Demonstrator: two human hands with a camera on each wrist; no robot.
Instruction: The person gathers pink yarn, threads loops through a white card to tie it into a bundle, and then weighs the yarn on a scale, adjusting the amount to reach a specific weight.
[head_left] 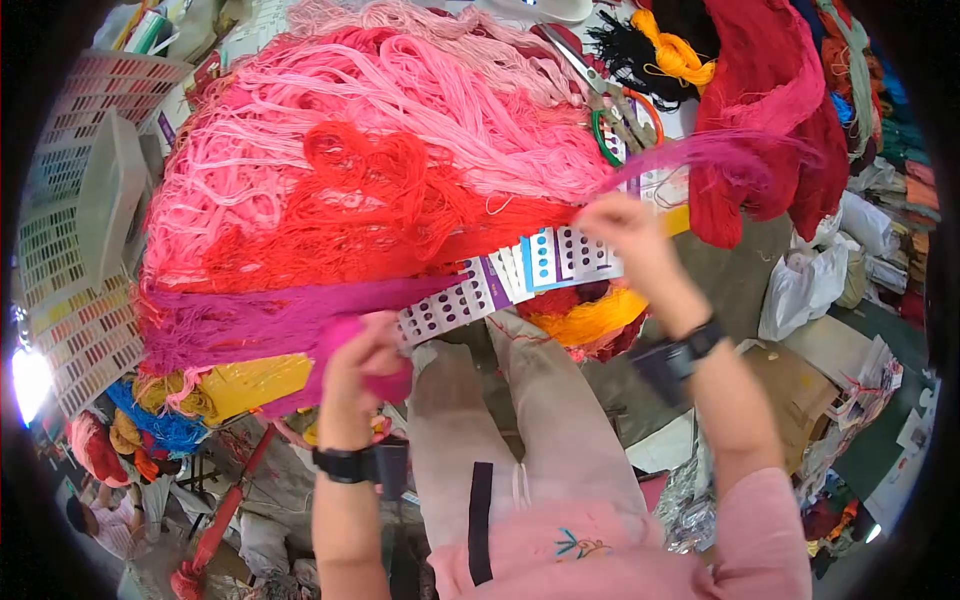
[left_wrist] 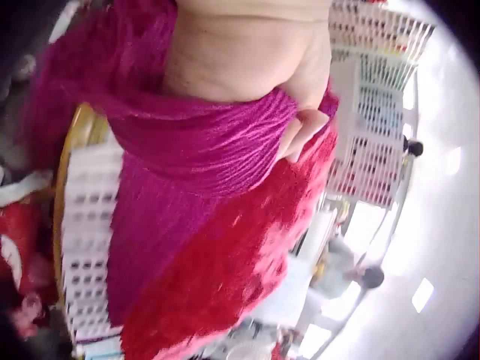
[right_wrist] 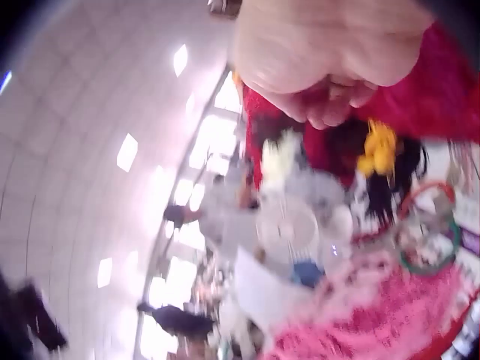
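Magenta yarn hank [head_left: 270,318], deep pink-purple throughout. Heaped skeins of thread [head_left: 380,150]: pale pink on top, salmon below, vivid red-orange at centre. White shade cards with rows of purple and blue dots [head_left: 520,270], blue-edged at right end. Yellow-orange yarn bundle [head_left: 590,318] beneath cards. Crimson cloth-like hank [head_left: 770,110] at right, pink streak across. Black and golden-yellow skeins [head_left: 670,50] near top. White colour charts with multicoloured swatch grid [head_left: 70,250] at left. Blue yarn clump [head_left: 160,425] lower left.
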